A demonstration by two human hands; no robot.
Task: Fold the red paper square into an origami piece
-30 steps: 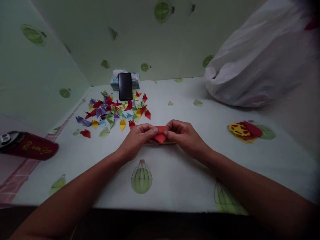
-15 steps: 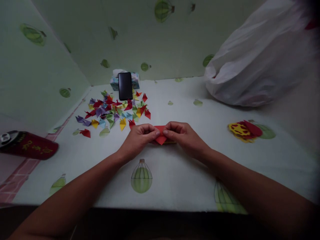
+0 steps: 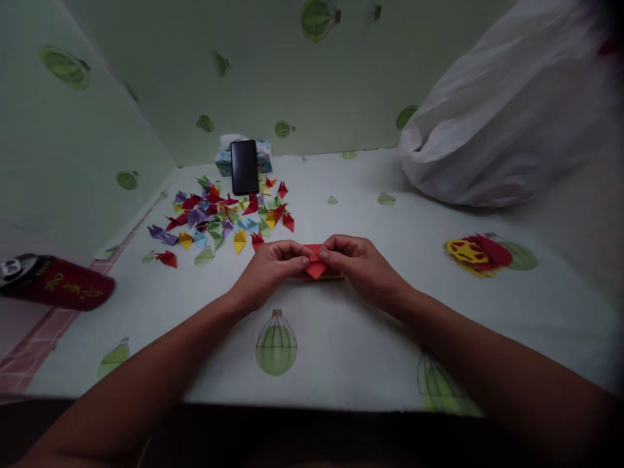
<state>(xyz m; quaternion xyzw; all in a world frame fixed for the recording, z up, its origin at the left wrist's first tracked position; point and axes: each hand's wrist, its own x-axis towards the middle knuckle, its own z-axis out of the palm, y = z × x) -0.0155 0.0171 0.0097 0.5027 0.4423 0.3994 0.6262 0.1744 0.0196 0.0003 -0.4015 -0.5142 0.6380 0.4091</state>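
Note:
A small piece of folded red paper (image 3: 317,268) is between my two hands in the middle of the table, its pointed corner turned toward me. My left hand (image 3: 273,268) pinches it from the left, thumb on top. From the right, my right hand (image 3: 358,265) grips it with thumb and bent fingers. Under the paper shows a thin yellowish edge, whose object is mostly hidden. Just beyond my left hand lies a spread of small folded paper pieces (image 3: 214,224) in red, yellow, green, purple and blue.
A phone (image 3: 244,168) leans on a tissue box (image 3: 223,160) at the back. On the left lies a red drink can (image 3: 63,283). A large white plastic bag (image 3: 478,130) stands back right, with yellow and red cut-out shapes (image 3: 468,252) nearer me. The table's front edge is close.
Both hands have stayed nearly in place, still pinching the red paper. The paper's tip and my fingers have shifted very slightly.

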